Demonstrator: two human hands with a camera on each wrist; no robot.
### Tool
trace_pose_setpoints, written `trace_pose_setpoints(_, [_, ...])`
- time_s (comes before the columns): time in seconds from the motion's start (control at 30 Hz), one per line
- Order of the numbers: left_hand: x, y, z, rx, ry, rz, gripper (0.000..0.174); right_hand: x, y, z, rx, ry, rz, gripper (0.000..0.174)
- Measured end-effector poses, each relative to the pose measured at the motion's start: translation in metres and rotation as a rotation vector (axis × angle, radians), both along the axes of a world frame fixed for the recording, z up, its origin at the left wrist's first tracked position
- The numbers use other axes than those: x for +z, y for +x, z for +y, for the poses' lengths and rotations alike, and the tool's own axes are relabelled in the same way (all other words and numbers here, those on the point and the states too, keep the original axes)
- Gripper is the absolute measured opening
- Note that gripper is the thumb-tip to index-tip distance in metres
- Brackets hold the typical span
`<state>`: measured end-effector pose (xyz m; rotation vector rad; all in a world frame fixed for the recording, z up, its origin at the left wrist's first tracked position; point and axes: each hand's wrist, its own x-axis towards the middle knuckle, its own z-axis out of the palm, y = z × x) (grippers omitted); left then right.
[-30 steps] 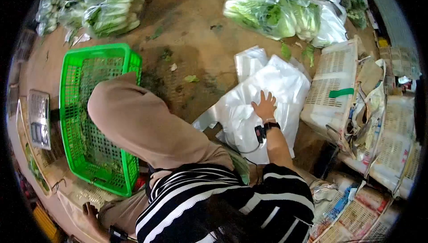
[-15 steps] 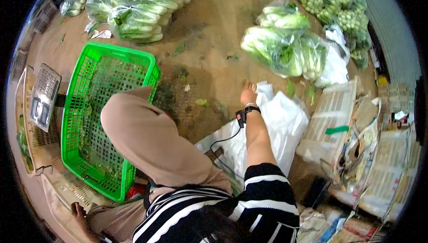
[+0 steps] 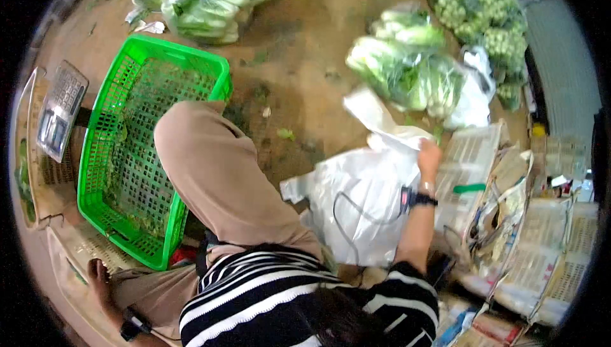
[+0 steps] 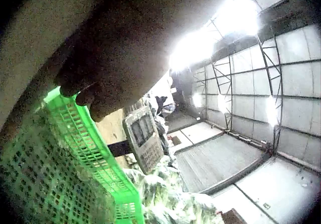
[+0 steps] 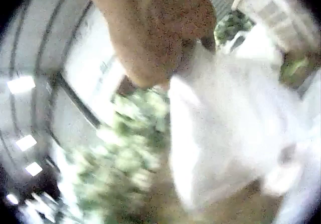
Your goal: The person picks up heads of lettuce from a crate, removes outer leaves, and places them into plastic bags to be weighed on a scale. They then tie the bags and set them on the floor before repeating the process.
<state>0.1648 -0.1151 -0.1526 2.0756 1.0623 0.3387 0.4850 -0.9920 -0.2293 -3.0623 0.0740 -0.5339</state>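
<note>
My right hand (image 3: 430, 156) pinches a white plastic bag (image 3: 377, 117), which stretches out to the left over a stack of similar plastic bags (image 3: 363, 201). In the right wrist view the fingers curl at the top of the bag (image 5: 220, 128), which hangs down from them in a blur; the fingertips are hidden. By the lower left leg of the beige trousers, my left hand (image 3: 98, 275) hangs loosely curled with nothing in it. The left wrist view has this hand (image 4: 120, 48) dark in front of the green plastic basket (image 4: 85, 133).
The green basket (image 3: 95, 150) stands left of the raised knee, with leaf scraps inside. A scale (image 3: 63, 111) is beyond it. Bagged leafy greens (image 3: 407, 70) lie ahead on the brown floor, and bagged cauliflower-like heads (image 3: 484, 22) at the far right. Pale crates (image 3: 468, 162) line the right side.
My right hand lay spread on the bags, reached to their far edge, then came back to the right gripping one bag, now lifted and stretched. The left hand stays empty by the leg.
</note>
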Motion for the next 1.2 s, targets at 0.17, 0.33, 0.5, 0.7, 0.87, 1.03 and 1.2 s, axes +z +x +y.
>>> trace_pose_setpoints(0.17, [0.051, 0.02, -0.035, -0.086, -0.135, 0.133, 0.021, 0.036, -0.041, 0.003, -0.649, 0.155, -0.228, 0.037])
trace_pose_setpoints(0.33, [0.049, -0.003, -0.031, -0.122, -0.042, 0.083, 0.022, -0.039, -0.172, -0.072, -0.712, 1.335, -0.255, 0.047])
trace_pose_setpoints(0.5, [0.046, 0.005, -0.023, -0.164, -0.126, 0.154, 0.023, 0.133, -0.153, 0.03, -0.612, 0.48, -0.762, 0.028])
trace_pose_setpoints(0.7, [0.048, 0.02, -0.042, -0.152, -0.051, 0.101, 0.023, 0.023, -0.125, 0.158, -0.038, -0.053, 0.708, 0.019])
trace_pose_setpoints(0.87, [0.04, 0.013, -0.031, -0.124, -0.143, 0.097, 0.024, -0.143, -0.211, 0.118, 0.284, 0.056, 1.394, 0.022])
trace_pose_setpoints(1.03, [0.04, 0.012, -0.025, -0.201, -0.151, 0.238, 0.023, -0.112, -0.23, 0.134, -0.108, 0.885, 0.9, 0.027])
trace_pose_setpoints(1.2, [0.054, 0.032, -0.053, -0.259, -0.106, 0.146, 0.024, -0.06, -0.182, 0.158, -0.428, 1.322, 1.323, 0.043])
